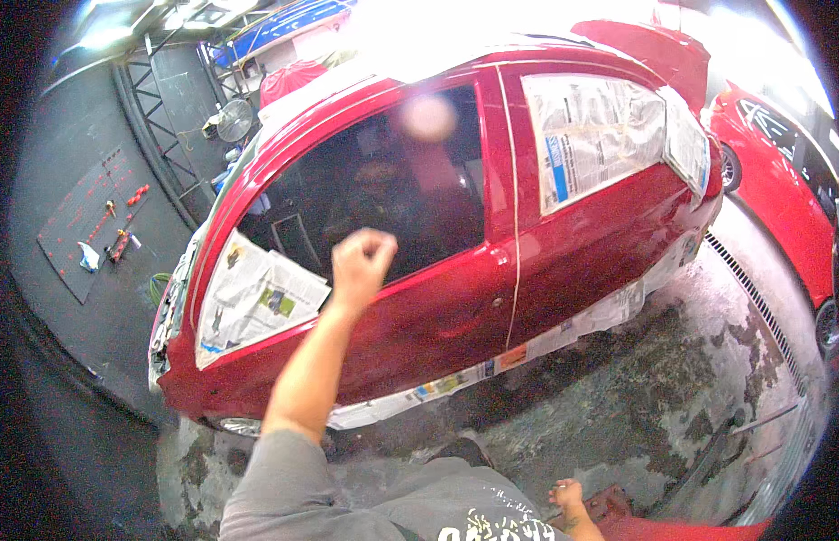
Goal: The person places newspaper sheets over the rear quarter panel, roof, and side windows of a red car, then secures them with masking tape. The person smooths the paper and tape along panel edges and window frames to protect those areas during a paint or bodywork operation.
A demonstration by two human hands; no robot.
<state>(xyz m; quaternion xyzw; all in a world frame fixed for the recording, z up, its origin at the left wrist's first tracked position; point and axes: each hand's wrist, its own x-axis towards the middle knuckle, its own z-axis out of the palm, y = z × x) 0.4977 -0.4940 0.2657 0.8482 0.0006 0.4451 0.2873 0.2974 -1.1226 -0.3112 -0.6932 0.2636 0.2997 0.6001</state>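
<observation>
My left arm reaches out over a dark red car (446,311). My left hand (364,264) is curled into a fist in front of the bare dark front side window (392,182), with nothing visible in it; whether it touches the car is unclear. Newspaper sheets (260,297) cover the window's front corner, left of that hand. Masking newspaper (602,138) also covers the rear side window, and paper (453,385) runs along the sill. A pale strip (516,237) marks the gap between the doors. My right hand (566,492) hangs low with curled fingers, their contents unclear.
A second red car (771,182) stands at the right, beyond a floor drain grate (757,304). A red panel (696,529) lies close at my lower right. A fan (234,121) and a wall pegboard (91,223) are on the left. The concrete floor (636,379) is stained.
</observation>
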